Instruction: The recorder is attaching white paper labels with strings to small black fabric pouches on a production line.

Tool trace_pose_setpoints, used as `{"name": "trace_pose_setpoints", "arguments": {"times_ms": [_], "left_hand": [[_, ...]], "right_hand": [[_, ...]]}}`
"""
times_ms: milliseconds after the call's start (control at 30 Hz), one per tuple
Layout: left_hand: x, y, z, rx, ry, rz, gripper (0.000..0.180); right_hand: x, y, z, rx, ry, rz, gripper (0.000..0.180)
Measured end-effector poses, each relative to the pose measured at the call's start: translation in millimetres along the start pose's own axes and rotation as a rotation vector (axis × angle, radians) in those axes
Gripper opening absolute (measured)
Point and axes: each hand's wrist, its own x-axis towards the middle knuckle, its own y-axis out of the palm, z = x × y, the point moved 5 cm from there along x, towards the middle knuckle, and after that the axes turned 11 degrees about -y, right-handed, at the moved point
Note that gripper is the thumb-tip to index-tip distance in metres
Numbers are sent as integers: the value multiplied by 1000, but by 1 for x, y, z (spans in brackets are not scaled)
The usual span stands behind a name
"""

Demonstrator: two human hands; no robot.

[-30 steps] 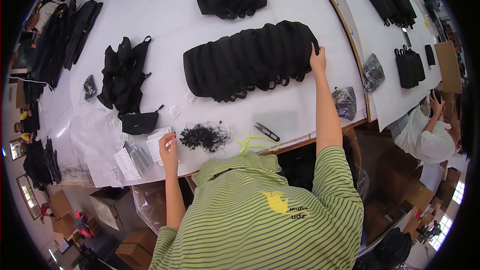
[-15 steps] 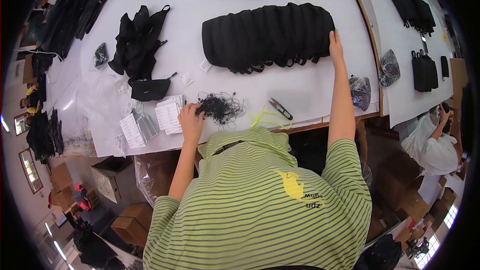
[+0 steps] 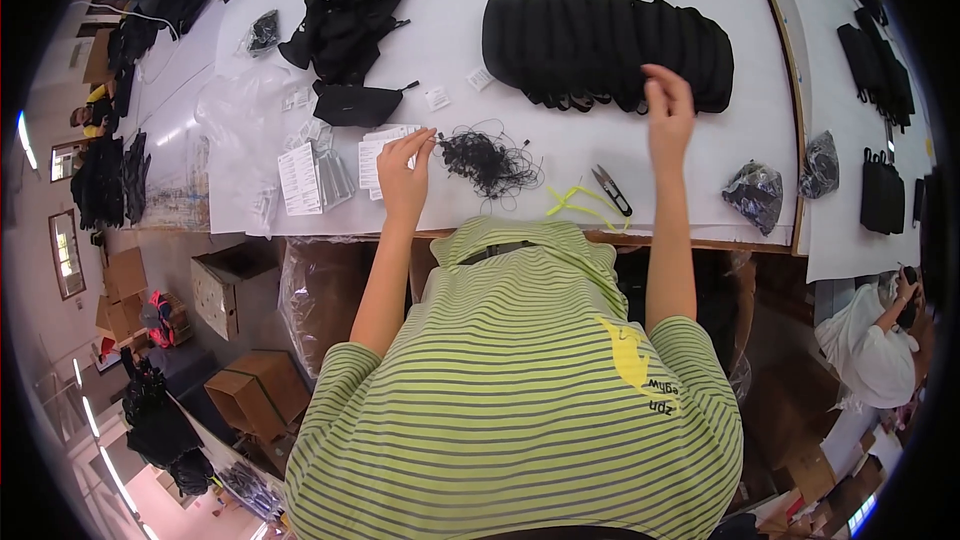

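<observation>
My left hand point(image 3: 405, 170) is over the stack of white printed tags point(image 3: 370, 165), at the left edge of a tangle of thin black cords point(image 3: 490, 162). Its fingertips are pressed together; what lies between them is too small to make out. My right hand point(image 3: 670, 120) hovers at the front of a long row of black fabric pouches point(image 3: 610, 45), fingers apart and nothing in them. Left of the row, a single black zippered pouch point(image 3: 357, 106) lies below a heap of black pouches point(image 3: 355, 20). Thread snips point(image 3: 612, 192) rest near the table edge.
Yellow-green strips point(image 3: 580, 202) lie beside the snips. Clear plastic bags point(image 3: 235, 120) and another tag stack point(image 3: 300, 180) are at left. Black bundles in plastic point(image 3: 755, 195) sit at right. A person in white point(image 3: 865, 340) is at the far right. Cardboard boxes point(image 3: 255, 395) stand below.
My right hand has left the right end of the pouch row and moved left along its front. My left hand has lifted slightly, its fingertips drawn together. The whole view has shifted.
</observation>
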Motion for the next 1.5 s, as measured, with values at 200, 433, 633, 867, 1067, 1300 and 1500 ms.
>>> {"name": "trace_pose_setpoints", "arguments": {"times_ms": [200,433,633,867,1067,1300,1500], "left_hand": [[0,-33,-43,-178,-31,110,15],[-8,-29,-69,-369,-125,417,14],[-8,-26,-50,-310,-155,463,14],[-6,-27,-39,-392,-189,410,24],[-5,-36,-50,-350,-139,410,26],[-17,-31,-103,-420,-30,654,25],[-9,-37,-93,-326,-29,495,24]], "right_hand": [[-86,112,99,336,215,948,23],[-92,133,104,257,142,813,23],[-83,114,92,317,229,713,16],[-77,97,63,280,315,665,28],[-81,76,46,-656,-545,436,27],[-96,126,114,817,427,721,17],[-93,126,102,508,310,830,17]]}}
